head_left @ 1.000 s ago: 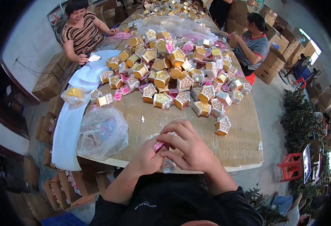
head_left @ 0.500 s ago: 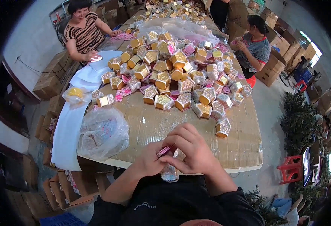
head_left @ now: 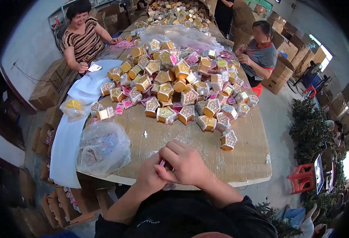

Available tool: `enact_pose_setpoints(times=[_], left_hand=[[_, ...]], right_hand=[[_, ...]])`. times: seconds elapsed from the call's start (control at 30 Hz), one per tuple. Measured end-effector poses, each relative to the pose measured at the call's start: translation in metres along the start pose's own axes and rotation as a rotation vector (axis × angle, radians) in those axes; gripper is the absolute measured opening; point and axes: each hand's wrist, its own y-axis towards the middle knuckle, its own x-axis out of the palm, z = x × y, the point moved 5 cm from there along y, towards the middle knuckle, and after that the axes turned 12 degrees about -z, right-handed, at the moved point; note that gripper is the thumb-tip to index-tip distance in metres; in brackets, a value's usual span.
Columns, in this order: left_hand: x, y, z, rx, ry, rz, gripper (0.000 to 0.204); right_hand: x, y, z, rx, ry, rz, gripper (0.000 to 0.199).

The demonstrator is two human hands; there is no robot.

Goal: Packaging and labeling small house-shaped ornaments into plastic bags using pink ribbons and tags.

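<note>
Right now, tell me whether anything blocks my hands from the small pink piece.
Nothing visible does: the small pink piece sits right between the left hand and the right hand. Only a sliver shows; the hands hide the rest, so I can't rule out something underneath.

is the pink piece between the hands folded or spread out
Cannot tell: only a sliver of the pink piece shows between the left hand and right hand, which hide the rest.
</note>
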Motion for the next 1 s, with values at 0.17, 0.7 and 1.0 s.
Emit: enact_pose_setpoints(times=[0.17, 0.7, 1.0], left_hand=[[-0.014, -0.018, 0.007, 0.022, 0.158, 0.034, 0.02], [-0.098, -0.106, -0.013, -0.206, 0.052, 0.405, 0.02], [-0.09, -0.105, -0.008, -0.175, 0.057, 0.359, 0.019]], right_hand=[[-0.001, -0.003, -0.007, -0.095, 0.222, -0.105, 0.032], [-0.098, -0.113, 0.316, 1.034, -0.149, -0.272, 0.048], [-0.116, -0.093, 0.331, 1.153, -0.42, 0.129, 0.038]])
